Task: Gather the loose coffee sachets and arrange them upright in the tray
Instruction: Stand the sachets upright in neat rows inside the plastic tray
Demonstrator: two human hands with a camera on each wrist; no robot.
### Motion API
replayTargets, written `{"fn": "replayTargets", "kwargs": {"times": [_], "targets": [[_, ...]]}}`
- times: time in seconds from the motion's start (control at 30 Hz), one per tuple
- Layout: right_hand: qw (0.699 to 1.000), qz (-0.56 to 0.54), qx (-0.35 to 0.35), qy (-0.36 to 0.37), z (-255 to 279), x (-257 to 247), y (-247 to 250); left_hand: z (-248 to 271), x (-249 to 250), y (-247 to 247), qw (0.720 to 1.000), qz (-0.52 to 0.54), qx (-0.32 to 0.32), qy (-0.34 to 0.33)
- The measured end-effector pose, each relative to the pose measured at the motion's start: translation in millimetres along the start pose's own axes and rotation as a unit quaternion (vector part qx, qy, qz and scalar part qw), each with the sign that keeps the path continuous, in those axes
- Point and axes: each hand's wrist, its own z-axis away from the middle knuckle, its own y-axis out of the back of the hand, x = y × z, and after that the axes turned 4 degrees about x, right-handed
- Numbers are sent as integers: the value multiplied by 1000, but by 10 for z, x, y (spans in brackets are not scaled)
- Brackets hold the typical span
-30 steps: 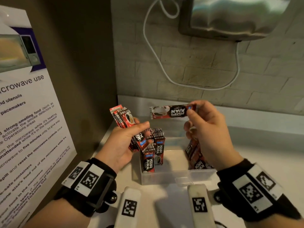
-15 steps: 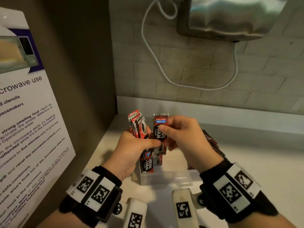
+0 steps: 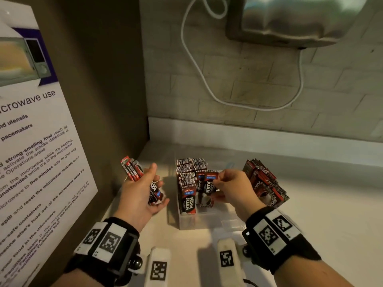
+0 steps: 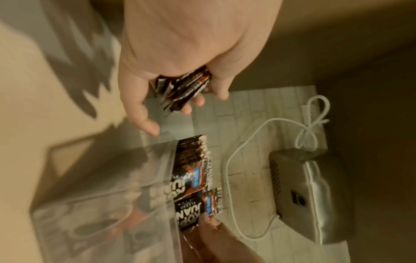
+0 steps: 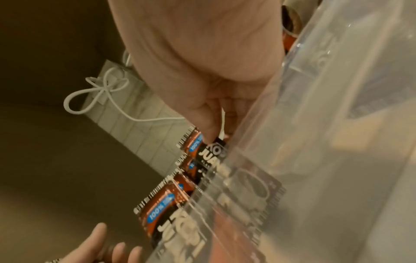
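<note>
A clear plastic tray (image 3: 209,221) (image 4: 101,213) (image 5: 315,124) stands on the counter with a row of red-and-black coffee sachets (image 3: 187,183) (image 4: 191,160) (image 5: 166,201) upright along its left side. My right hand (image 3: 234,187) (image 5: 202,71) pinches one sachet (image 3: 209,188) (image 4: 198,208) (image 5: 211,149) by its top edge, upright inside the tray beside that row. My left hand (image 3: 141,193) (image 4: 180,53), left of the tray, grips a bundle of sachets (image 3: 143,181) (image 4: 184,89) with the thumb lifted.
More sachets (image 3: 265,183) lean in a loose pile at the tray's right side. A brown side wall with a microwave poster (image 3: 31,152) stands close on the left. A white cable (image 3: 207,83) and a metal appliance (image 3: 290,19) hang on the tiled back wall.
My right hand turned its sachet from level to upright and lowered it into the tray beside the standing row. My left hand drew away to the left with its bundle.
</note>
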Motion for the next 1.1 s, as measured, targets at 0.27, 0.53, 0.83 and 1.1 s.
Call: {"fn": "replayTargets", "kwargs": {"times": [0.27, 0.53, 0.83, 1.1], "targets": [[1000, -3, -7, -2, -62, 18, -113, -22, -55, 46, 1000, -7, -2, 30], [1000, -7, -20, -4, -56, 25, -126, -9, -147, 56, 999, -13, 3, 45], [1000, 1, -22, 0, -78, 53, -134, -31, -128, 54, 998, -11, -11, 53], [993, 5, 66, 100, 36, -108, -23, 98, 157, -14, 998, 12, -66, -21]]}}
